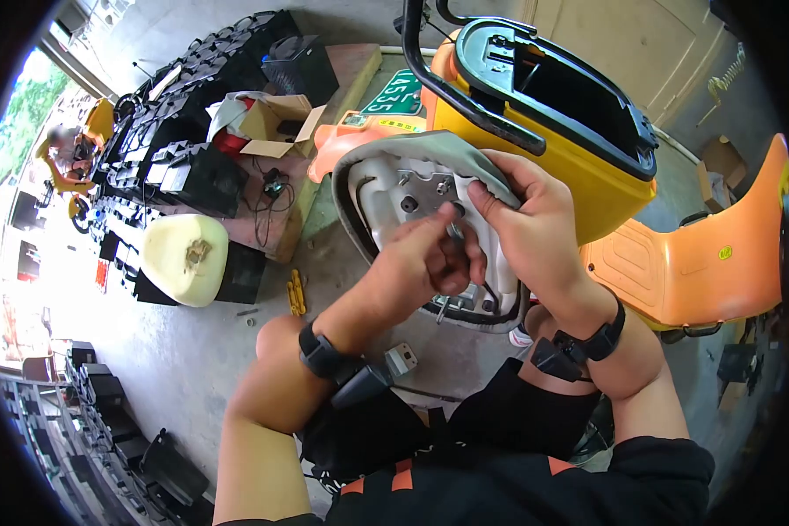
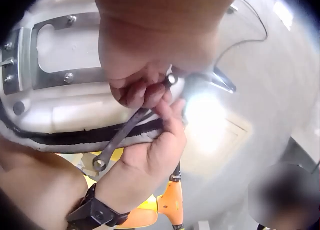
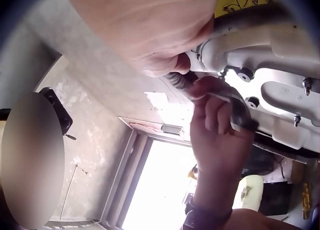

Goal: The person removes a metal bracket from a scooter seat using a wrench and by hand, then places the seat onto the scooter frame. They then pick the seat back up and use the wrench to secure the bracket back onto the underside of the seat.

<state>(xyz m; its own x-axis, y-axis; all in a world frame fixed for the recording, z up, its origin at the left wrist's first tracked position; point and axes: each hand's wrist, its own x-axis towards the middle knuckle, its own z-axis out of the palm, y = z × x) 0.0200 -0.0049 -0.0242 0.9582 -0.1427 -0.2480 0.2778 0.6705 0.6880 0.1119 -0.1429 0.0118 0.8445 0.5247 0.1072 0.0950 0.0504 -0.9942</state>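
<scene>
A scooter seat (image 1: 370,197) is turned underside up in front of me, showing its white shell, a grey cover (image 1: 412,145) round the rim and a metal plate (image 1: 425,188) with bolts. My left hand (image 1: 412,259) lies over the shell, its fingers curled round a ring spanner (image 2: 122,133). Both ends of the spanner stick out beyond those fingers. On the far right rim, my right hand (image 1: 539,219) grips the seat edge, thumb on the inner side and fingers behind the cover. The two hands are close together.
An orange-yellow scooter body with an open black-lined compartment (image 1: 579,88) stands just beyond the seat. Rows of black battery cases (image 1: 210,175), an open cardboard box (image 1: 276,123) and a pale cushion (image 1: 184,259) are at left. A yellow tool (image 1: 297,292) lies on the floor.
</scene>
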